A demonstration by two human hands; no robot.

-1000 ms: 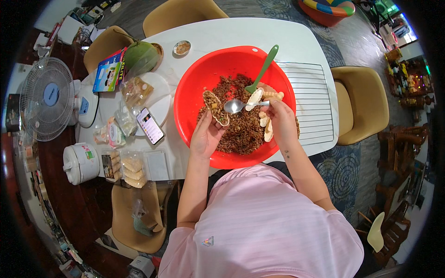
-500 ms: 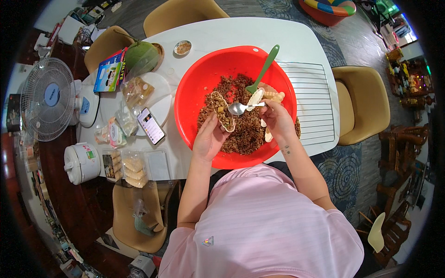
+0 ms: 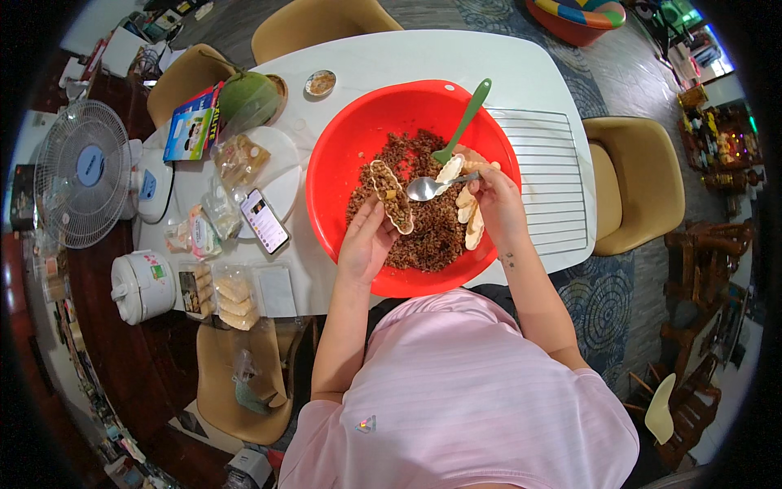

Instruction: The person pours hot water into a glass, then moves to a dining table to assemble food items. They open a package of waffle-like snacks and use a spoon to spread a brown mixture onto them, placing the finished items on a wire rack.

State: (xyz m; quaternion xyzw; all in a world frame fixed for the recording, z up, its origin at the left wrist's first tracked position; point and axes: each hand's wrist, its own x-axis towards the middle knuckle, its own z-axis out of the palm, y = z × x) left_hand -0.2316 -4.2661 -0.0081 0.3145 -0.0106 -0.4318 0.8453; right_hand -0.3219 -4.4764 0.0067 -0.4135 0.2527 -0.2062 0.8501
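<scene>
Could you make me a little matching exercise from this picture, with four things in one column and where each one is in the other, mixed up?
Things
1. Metal spoon
2. Filled boat-shaped shell
3. Green spatula
4. Phone

Places
A. Lying to the left of the red basin
B. Held in the left hand
C. Standing in the basin's contents, its handle reaching past the rim
D. Held in the right hand

Right pairs: 1-D, 2-B, 3-C, 4-A
</scene>
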